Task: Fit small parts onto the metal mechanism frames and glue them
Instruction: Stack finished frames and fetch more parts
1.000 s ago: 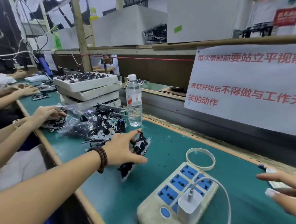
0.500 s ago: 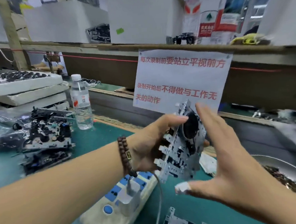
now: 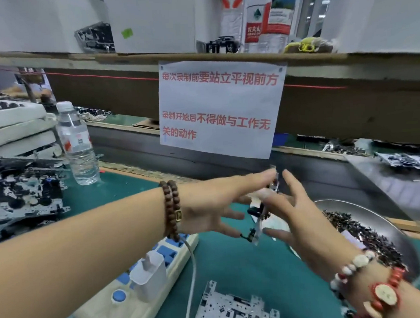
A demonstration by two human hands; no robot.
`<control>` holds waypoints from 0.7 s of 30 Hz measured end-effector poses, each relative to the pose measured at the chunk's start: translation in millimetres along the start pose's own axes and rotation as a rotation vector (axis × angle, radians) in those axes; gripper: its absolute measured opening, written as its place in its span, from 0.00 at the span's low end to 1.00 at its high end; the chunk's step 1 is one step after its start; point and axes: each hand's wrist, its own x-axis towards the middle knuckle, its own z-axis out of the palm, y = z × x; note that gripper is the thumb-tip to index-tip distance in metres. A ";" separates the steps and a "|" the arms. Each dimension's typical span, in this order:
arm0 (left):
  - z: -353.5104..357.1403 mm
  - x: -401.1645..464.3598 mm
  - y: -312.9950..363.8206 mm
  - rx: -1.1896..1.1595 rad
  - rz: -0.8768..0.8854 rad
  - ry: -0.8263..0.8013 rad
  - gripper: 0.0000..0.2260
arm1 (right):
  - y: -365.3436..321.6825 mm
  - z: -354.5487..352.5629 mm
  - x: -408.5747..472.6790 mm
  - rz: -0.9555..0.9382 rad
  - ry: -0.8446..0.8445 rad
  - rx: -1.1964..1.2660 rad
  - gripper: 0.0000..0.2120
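Note:
A metal mechanism frame (image 3: 259, 225) with black parts on it stands edge-on to me above the green mat, between my two hands. My left hand (image 3: 213, 204) holds it, thumb at its top edge and fingers stretched toward its lower end. My right hand (image 3: 292, 213) lies against its other face with spread, straight fingers. A second metal frame (image 3: 231, 311) lies flat on the mat at the bottom of the view. A steel bowl (image 3: 340, 206) at the right holds several small dark parts (image 3: 369, 238).
A heap of mechanism frames (image 3: 23, 193) sits at the left, with stacked white foam trays (image 3: 12, 125) behind it. A water bottle (image 3: 77, 146) stands beside them. A power strip (image 3: 139, 306) with a white charger (image 3: 149, 274) lies under my left forearm. A paper sign (image 3: 221, 107) hangs ahead.
My left hand took a frame from the heap and carried it right. It has since dropped lower and turned edge-on, and my right hand now lies against it.

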 end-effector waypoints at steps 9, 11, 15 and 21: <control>12.7 14.3 -29.6 0.646 0.210 0.229 0.18 | 21.5 3.6 -3.4 0.317 0.013 0.198 0.44; 9.2 19.3 -30.4 0.601 0.204 0.251 0.12 | 25.3 -0.3 -5.1 0.366 -0.003 0.208 0.40; -15.6 30.2 -30.8 0.402 0.040 0.281 0.02 | 35.2 -17.6 -16.1 0.482 -0.130 0.090 0.28; -43.8 53.6 -41.8 0.173 -0.234 0.105 0.04 | 46.9 -39.3 -13.3 0.389 -0.074 -0.379 0.10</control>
